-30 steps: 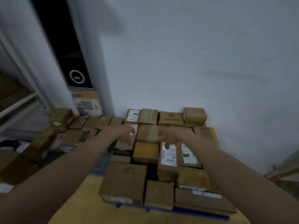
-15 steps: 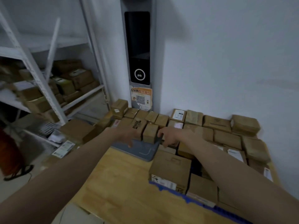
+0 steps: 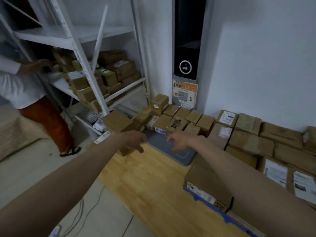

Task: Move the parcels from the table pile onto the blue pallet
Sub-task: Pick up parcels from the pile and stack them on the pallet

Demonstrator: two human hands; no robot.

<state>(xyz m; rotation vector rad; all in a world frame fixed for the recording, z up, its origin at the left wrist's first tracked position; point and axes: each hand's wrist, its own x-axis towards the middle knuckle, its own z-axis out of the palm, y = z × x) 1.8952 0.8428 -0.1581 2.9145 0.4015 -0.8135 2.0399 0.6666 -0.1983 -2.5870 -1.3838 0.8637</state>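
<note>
Little can be read. The orange poster [image 3: 185, 92] on the grey column carries a QR code under a blurred heading. One brown parcel [image 3: 176, 124] bears bold black print, illegible; the white shipping labels [image 3: 275, 171] are blurred too.

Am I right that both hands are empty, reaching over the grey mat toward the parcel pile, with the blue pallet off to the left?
Not quite. The head view shows the blue pallet on the right, not the left. The rest holds: left hand and right hand are empty, reaching over the grey mat toward the parcel pile.
</note>
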